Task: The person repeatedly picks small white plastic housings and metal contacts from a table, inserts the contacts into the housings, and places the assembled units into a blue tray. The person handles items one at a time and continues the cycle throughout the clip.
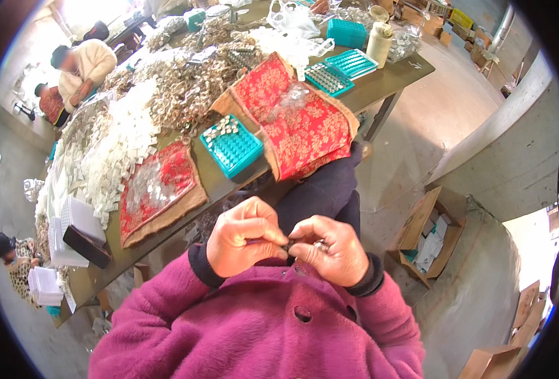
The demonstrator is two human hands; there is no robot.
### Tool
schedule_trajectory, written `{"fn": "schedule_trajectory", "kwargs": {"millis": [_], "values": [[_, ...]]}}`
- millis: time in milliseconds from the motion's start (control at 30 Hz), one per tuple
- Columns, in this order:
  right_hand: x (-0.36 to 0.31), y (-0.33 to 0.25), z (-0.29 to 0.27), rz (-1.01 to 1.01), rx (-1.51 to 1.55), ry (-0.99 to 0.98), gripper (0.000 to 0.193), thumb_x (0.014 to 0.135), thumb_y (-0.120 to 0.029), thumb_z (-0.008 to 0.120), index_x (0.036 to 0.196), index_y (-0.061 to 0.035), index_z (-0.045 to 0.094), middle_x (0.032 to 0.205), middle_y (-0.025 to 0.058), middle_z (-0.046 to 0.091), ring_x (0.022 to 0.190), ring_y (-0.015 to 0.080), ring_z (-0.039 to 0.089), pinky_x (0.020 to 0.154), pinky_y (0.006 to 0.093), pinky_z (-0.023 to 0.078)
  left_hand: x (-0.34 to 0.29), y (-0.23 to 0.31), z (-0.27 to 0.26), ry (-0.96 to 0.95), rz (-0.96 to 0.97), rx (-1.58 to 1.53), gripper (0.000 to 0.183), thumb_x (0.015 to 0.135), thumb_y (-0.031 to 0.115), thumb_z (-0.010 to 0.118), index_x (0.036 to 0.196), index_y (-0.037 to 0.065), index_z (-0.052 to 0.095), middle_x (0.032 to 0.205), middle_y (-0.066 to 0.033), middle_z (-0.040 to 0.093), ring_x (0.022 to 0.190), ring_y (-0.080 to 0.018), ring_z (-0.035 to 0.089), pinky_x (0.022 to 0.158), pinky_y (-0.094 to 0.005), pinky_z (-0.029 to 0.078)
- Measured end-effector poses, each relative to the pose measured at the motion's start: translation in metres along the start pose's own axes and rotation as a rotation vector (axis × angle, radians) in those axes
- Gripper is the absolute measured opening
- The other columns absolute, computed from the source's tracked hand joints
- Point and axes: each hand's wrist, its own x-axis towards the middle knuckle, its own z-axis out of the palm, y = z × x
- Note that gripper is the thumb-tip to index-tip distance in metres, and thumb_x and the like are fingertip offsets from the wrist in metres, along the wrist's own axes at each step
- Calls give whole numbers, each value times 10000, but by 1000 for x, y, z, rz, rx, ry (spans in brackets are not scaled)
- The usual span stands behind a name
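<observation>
Bench [409,71] spanning the upper left. Lower centre: a small dark piece [289,245], kind indistinct, pinched by the fingers [263,231] of left hand [241,237] and right hand [335,251]; above, teal tray [241,153], red patterned cloth [314,136].

We see an open brown cardboard box [416,224], centre right.
Near upper centre, we spot a cream cylindrical bottle [379,47] and a crumpled white plastic bag [295,20].
</observation>
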Motion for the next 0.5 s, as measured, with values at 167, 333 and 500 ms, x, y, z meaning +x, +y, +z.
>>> {"fn": "schedule_trajectory", "kwargs": {"millis": [167, 333, 500], "values": [[-4, -12, 7, 113, 114, 66, 142, 991, 33, 690, 1132, 21, 689, 939, 55, 729, 807, 102, 709, 736, 252, 581, 1, -12, -2, -21, 162, 20, 308, 728, 87, 959, 971, 55, 773, 981, -46, 653, 928, -166, 647, 801, -314, 524], [-18, -31, -5, -38, 32, 382, 167, 968, 89, 660, 1092, 17, 746, 944, 61, 717, 768, 107, 691, 704, 262, 587, 30, -55, 2, -57, -202, -7, 461, 969, 351, 788, 1193, -39, 687, 1077, -148, 706, 1063, -245, 723, 910, -367, 565], [-18, -45, -35, -276, 309, 519, 171, 1028, -39, 690, 1189, 14, 713, 928, 90, 714, 740, 124, 652, 696, 297, 579, 100, -128, 30, -254, -416, -533, 640, 1135, 550, 397, 1375, 23, 671, 1177, -82, 750, 1205, -194, 662, 1068, -336, 481]]}}
